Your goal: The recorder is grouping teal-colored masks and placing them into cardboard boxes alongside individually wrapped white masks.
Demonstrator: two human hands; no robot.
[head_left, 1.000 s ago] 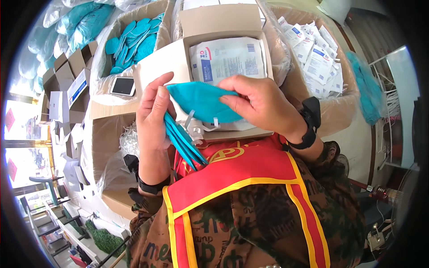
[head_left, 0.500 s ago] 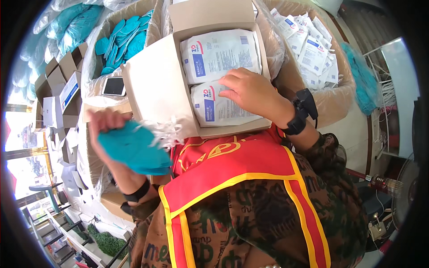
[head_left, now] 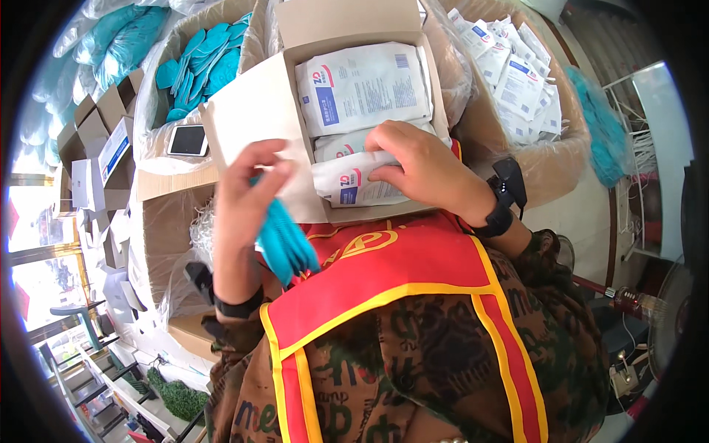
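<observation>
A cardboard carton (head_left: 255, 111) stands open before me, with white printed packets lying inside. Across its far part lies one flat packet (head_left: 358, 85). My right hand (head_left: 425, 162) pinches the edge of a nearer packet (head_left: 347, 188), which is lifted and tilted up at the near wall; part of another packet shows behind it. My left hand (head_left: 247, 199) is closed around a stack of teal face masks (head_left: 284, 244), seen edge-on and hanging over my red apron, just left of that packet. The ends of the masks under my fingers are hidden.
A plastic-lined box of teal masks (head_left: 207, 63) stands at the far left, with a phone (head_left: 188, 140) beside it. To the right is a lined box of small white packets (head_left: 517, 88). Folded cartons (head_left: 103, 148) lean at the left. A fan (head_left: 668, 317) stands at right.
My left hand has swung right and toward the carton, turning the masks edge-on. My right hand now grips the near packet, which has been raised from lying flat.
</observation>
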